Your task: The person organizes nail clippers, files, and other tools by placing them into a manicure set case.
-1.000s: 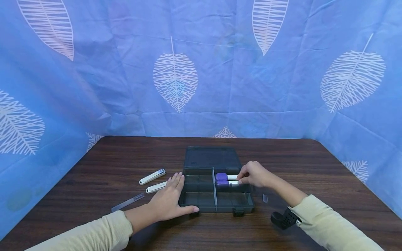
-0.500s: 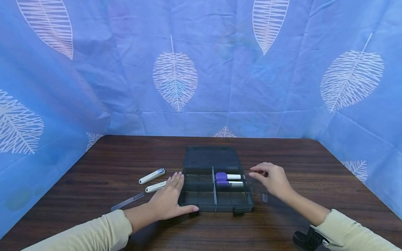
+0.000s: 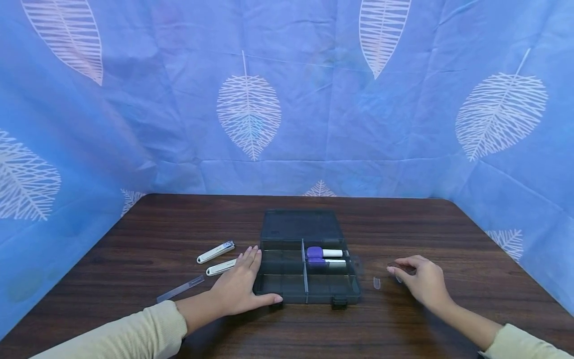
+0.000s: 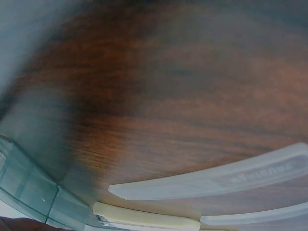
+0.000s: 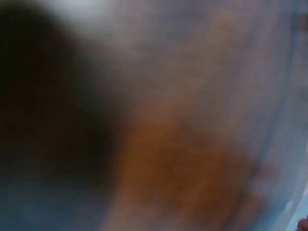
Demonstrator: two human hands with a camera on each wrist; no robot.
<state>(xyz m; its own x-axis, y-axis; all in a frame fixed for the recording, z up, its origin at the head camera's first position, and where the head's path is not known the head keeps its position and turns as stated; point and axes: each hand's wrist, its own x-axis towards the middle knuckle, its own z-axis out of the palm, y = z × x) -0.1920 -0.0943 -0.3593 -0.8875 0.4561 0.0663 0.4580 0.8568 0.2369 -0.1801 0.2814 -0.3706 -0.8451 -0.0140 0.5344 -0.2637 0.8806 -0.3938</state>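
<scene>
On woodgrain tabletop (image 3: 287, 334), resting left hand (image 3: 237, 286) spread against compartment box (image 3: 329, 298) at its right, presumably for steadiness, with purple bottles (image 3: 315, 253) lying flat inside, likely for fit; holding right hand (image 3: 423, 281) bent, clear piece (image 3: 376, 283) at its left, any grip impossible to tell.

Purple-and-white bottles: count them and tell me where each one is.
2. Both lie in the dark box, in its back right compartment: the rear bottle, and the front bottle nearer the person. Neither looks hidden.
</scene>
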